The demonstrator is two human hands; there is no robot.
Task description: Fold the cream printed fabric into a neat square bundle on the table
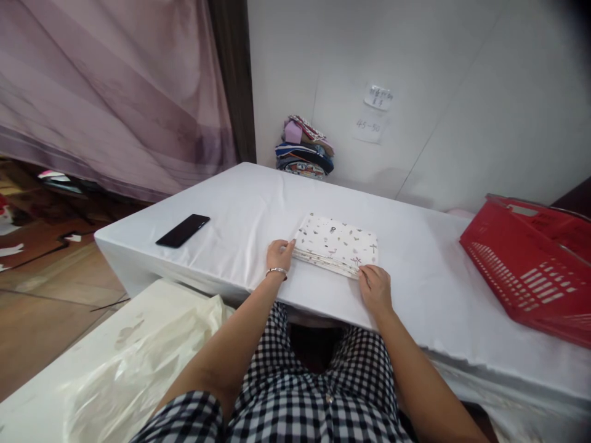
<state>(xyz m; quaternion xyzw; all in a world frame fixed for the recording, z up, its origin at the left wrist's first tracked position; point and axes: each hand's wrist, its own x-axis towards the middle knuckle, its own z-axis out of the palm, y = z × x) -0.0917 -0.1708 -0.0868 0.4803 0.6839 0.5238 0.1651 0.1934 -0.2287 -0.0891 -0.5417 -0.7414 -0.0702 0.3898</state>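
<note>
A folded white cloth with small printed figures (336,243) lies flat on the white-covered table (240,203), near its front edge. My left hand (278,255), with a bracelet on the wrist, touches the cloth's left corner with its fingertips. My right hand (375,287) rests on the table with its fingers at the cloth's near right corner. Neither hand lifts the cloth. My checked shirt fills the bottom of the view.
A black phone (183,230) lies on the table's left side. A red plastic basket (530,267) stands at the right end. A pile of folded coloured cloths (305,149) sits at the back against the wall. A clear plastic bag (133,363) lies lower left.
</note>
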